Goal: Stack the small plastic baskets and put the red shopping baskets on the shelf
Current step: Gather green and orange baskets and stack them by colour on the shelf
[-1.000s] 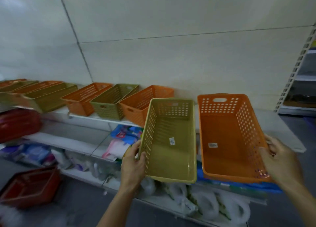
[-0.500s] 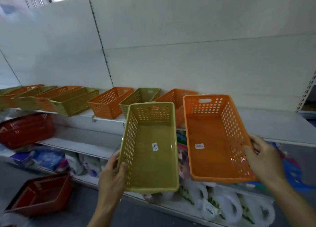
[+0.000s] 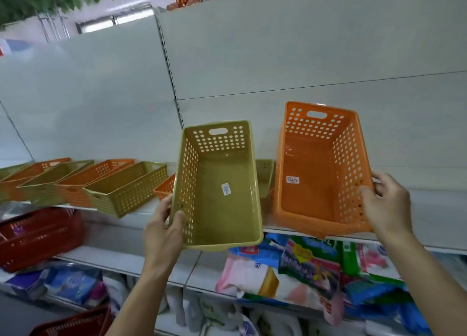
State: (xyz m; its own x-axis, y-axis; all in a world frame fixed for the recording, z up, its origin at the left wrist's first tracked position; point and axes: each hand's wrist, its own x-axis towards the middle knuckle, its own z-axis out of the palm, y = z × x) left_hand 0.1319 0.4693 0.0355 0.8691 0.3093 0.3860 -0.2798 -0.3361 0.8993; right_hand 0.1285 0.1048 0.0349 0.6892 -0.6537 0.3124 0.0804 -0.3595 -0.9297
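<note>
Landmark: the upper shelf (image 3: 429,209), white, running the width of the wall.

Item 1. Green basket (image 3: 219,189): held out in front of the shelf edge, tipped so its open top faces the person. Left hand (image 3: 161,232) closed on its left wall near the front corner, thumb inside against the holes, fingers behind.

Item 2. Orange basket (image 3: 321,173): to the right of the green one, its front edge at or resting on the shelf lip; which cannot be told. Right hand (image 3: 386,206) pinching its right wall, thumb inside, fingers outside.

Item 3. Row of small baskets (image 3: 101,184): on the shelf to the left, orange and green alternating, not stacked.

Item 4. Red shopping baskets (image 3: 38,237): one on the shelf below, far left; another lower still, cut off by the bottom edge of the view.

Step in hand, by judgement: pairing two small baskets for stacking. The next move calls for levelling both, lining up rims, and dropping one squarely into the other.

Hard to make out: one more green basket and an orange one largely hidden behind the held green basket; price sticker text illegible; packaged goods (image 3: 303,272) below blurred.
</note>
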